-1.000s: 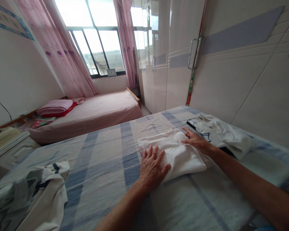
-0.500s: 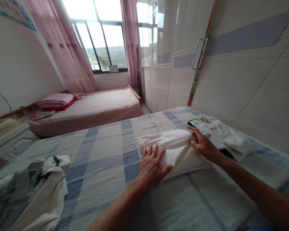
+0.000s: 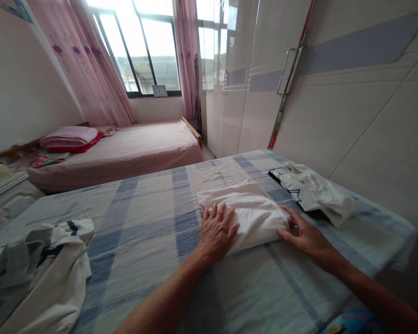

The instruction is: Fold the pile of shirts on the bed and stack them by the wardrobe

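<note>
Resting flat and unclenched on the folded white cloth (image 3: 256,211) on the checked bed (image 3: 142,218), the left hand (image 3: 216,234) could drag in creases if it slid, while the right hand (image 3: 308,239) sits at the cloth's right edge, pinching or not I can't tell, with a white garment (image 3: 315,190) crowding the far right and rumpled clothes (image 3: 57,278) lying near left.

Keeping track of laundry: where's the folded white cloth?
In the head view, the white cloth lies right of centre on the plaid bedspread, left hand atop, right hand at its edge.
</note>
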### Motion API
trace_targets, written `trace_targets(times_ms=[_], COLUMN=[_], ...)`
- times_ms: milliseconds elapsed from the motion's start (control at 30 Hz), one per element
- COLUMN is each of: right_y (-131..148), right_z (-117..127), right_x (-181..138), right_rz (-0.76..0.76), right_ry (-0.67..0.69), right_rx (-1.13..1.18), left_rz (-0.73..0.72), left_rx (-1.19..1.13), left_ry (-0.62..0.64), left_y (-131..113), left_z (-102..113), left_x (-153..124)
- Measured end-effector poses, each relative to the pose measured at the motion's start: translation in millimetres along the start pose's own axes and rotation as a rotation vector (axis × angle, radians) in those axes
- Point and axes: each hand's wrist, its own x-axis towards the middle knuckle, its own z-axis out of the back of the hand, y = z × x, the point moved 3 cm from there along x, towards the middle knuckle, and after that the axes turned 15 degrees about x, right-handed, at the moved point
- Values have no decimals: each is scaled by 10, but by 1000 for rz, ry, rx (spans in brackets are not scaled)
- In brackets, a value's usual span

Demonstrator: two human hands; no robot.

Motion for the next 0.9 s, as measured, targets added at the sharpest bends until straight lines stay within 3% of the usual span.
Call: trace_targets(times_ms=[67, 233, 367, 600, 767, 900], right_y=[55, 202, 15, 87, 56, 7], right_z=[-22, 156, 196, 81, 18, 120], right_x=[19, 105, 90, 392, 433, 378], right_rz=[51, 296, 151, -58, 152, 207], right_ry=[34, -118, 98, 36, -14, -128], right_rx=[53, -87, -92, -63, -97, -336], left_rz=[0, -8, -43, -43, -41, -35], left_rx=[-3, -18, 0, 23, 18, 14], left_ry=[6, 8, -12, -9, 2, -3], left_y=[6, 26, 21, 13, 15, 11], left_z=[16, 53, 41, 10, 8, 7], left_x=[-2, -19, -40, -39, -37, -38])
